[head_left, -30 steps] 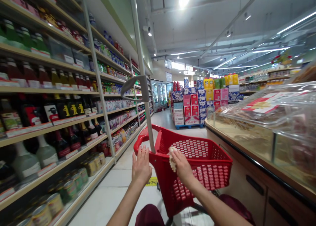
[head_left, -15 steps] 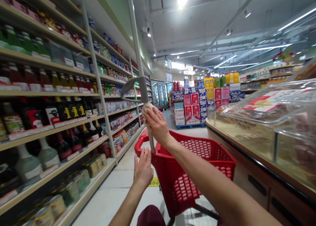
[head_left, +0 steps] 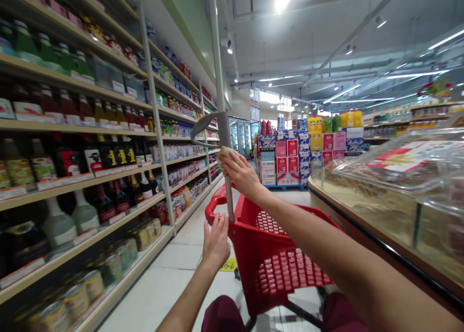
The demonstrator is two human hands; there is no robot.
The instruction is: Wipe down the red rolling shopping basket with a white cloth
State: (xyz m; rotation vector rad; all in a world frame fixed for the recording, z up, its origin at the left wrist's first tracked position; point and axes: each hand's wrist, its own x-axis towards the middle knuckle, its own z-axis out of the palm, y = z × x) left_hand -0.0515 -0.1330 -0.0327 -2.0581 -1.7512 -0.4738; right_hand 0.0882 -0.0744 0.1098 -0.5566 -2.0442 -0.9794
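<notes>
One head-worn view, facing forward and slightly down, along the aisle (head_left: 170,274). Left hand (head_left: 216,243), right hand (head_left: 243,173) and red basket (head_left: 261,257) close; stacked cartons (head_left: 286,164) well beyond.

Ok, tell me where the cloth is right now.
In the head view, the cloth is just left of centre, under the right grip and against the pole, just below the grey handle and above the cart.
</notes>
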